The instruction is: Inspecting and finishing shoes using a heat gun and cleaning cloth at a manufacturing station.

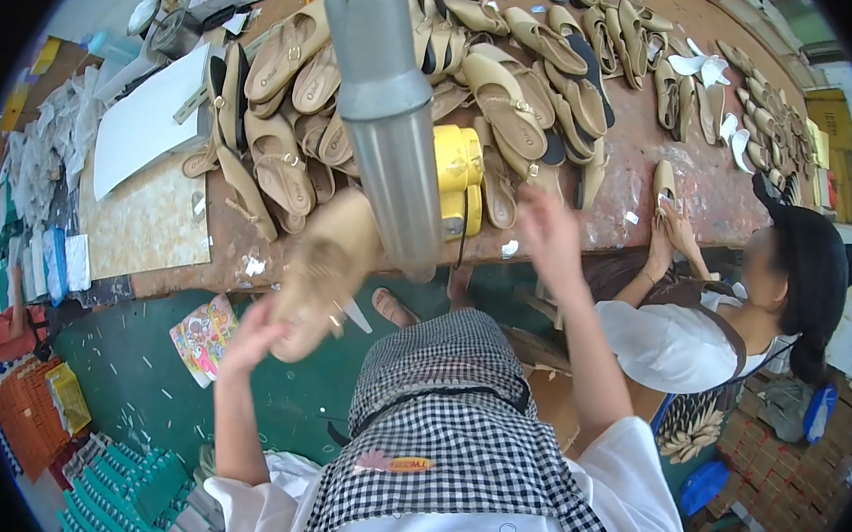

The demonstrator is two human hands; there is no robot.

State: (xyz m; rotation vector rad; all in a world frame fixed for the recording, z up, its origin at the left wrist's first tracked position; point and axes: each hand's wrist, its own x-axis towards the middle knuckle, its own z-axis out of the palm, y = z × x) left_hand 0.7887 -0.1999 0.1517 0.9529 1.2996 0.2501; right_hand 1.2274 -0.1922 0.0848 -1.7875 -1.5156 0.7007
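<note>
Head view: the person's left hand [251, 338], at about 8 o'clock from the picture's centre, has its grip closed around the lower end of a tan sandal [319, 270], fingers wrapped at its heel. The sandal is blurred, so its strap and buckle are hard to make out; it is held above the green floor [142, 365], just in front of the near edge of the tabletop [650, 163].

The right hand [547, 230], just right of centre at about 1 o'clock, is also blurred. Its fingers look spread and nothing shows in its grip, though the palm cannot be seen. It hovers at the tabletop's near edge beside a yellow tape dispenser [460, 175], whose left part is hidden behind a grey metal cylinder [387, 115] hanging down from 12 o'clock, close to the camera.

Heaps of beige sandals [517, 94] cover the tabletop towards 12 o'clock; many overlap, so single pairs cannot be told apart. A white sheet [145, 118] lies at 10 o'clock.

At 3 o'clock a co-worker [698, 334] sits, both hands on one sandal [663, 182] on the tabletop. The person's checked apron [454, 436] fills 6 o'clock.
</note>
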